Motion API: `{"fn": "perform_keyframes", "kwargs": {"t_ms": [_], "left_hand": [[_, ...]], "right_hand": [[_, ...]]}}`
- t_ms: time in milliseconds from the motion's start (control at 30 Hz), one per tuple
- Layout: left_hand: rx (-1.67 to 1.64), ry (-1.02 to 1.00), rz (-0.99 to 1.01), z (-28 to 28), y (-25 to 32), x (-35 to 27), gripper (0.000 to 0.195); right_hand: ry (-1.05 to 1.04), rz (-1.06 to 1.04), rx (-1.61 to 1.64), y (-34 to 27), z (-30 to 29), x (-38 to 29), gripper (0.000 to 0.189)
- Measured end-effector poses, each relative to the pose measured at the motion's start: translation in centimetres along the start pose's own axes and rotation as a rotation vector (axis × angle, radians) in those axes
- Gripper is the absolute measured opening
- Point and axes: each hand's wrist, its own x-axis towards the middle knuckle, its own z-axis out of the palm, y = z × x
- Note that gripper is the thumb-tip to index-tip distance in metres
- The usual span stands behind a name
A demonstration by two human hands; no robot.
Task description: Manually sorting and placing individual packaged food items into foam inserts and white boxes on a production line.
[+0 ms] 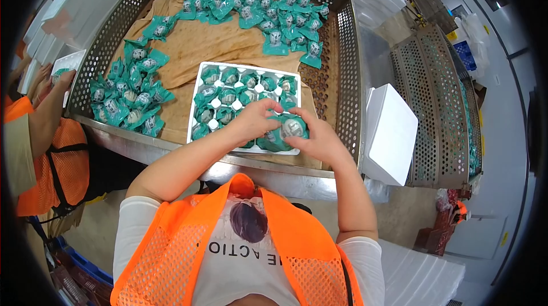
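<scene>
A white foam tray [245,66] lies before me, its pockets holding round, egg-shaped things in green plastic packets [230,75]. Over the near right corner, my right hand [320,138] has its thumb and fingers around a green packet [293,128] with a pale printed patch. My left hand [253,121] reaches over the tray from the left, its fingertips against the left side of that packet. Whether the left fingers pinch its wrapping cannot be made out. Both hands partly hide the near pockets.
A perforated metal bin [347,92] lined with brown cloth [205,45] surrounds the tray. Loose green packets lie in a left heap [128,92] and a far heap [282,17]. A white foam box [391,130] stands right. At left, a co-worker's hand [64,79] touches another packet.
</scene>
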Motion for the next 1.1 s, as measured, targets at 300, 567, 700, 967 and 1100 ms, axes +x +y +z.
{"fn": "perform_keyframes", "kwargs": {"t_ms": [300, 567, 700, 967, 1100], "left_hand": [[-0.192, -0.214, -0.4, 1.1, -2.9, 2.1, 0.042], [0.36, -0.106, -0.056, -2.6, -1.9, 0.5, 0.042], [0.988, -0.164, 0.264, -1.4, -4.1, 0.5, 0.032], [1.213, -0.198, 0.458, -0.2, -5.3, 2.1, 0.013], [0.918, -0.095, 0.464, -1.6, -4.6, 2.4, 0.01]], "right_hand": [[-0.114, 0.19, -0.345, 4.8, 3.1, 1.7, 0.056], [0.02, -0.008, -0.456, 4.5, 4.8, 0.8, 0.037], [-0.096, -0.12, -0.494, 5.2, 4.1, 1.4, 0.032], [0.065, -0.158, -0.632, 5.5, 5.2, 0.9, 0.031], [-0.065, 0.026, -0.601, 6.7, 5.7, 1.5, 0.026]]}}
